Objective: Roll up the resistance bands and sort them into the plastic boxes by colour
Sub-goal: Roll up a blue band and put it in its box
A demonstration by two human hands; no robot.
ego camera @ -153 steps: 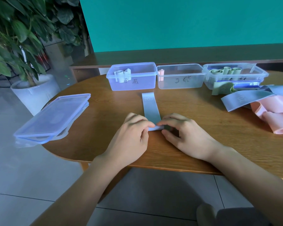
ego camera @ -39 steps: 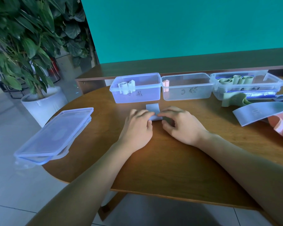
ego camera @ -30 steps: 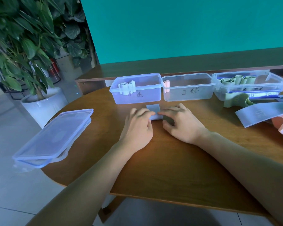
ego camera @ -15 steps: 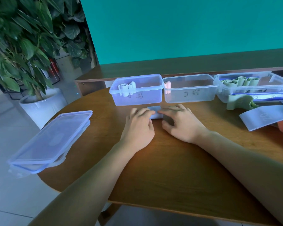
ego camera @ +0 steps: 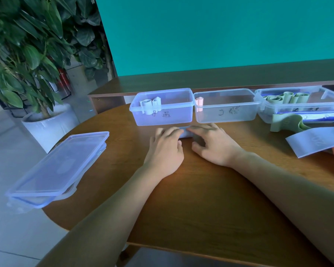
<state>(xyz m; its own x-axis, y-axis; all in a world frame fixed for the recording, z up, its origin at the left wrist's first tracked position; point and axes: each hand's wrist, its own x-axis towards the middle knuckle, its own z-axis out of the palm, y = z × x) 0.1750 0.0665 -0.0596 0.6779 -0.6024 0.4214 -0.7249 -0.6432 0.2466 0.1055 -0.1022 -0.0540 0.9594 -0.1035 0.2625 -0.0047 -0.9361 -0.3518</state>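
boxes (ego camera: 226,107) row behind hands (ego camera: 191,145) | lids (ego camera: 56,166) left | loose bands (ego camera: 314,141) right

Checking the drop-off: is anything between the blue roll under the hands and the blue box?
Nothing visible. The blue roll lies right in front of the blue box, which is open on top, with lids stacked far left. Only the box's front wall must be cleared.

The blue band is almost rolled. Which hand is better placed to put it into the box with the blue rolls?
Probably the left hand. It rests on the left end of the blue roll, and the blue box stands just behind it. The right hand lies nearer the middle box.
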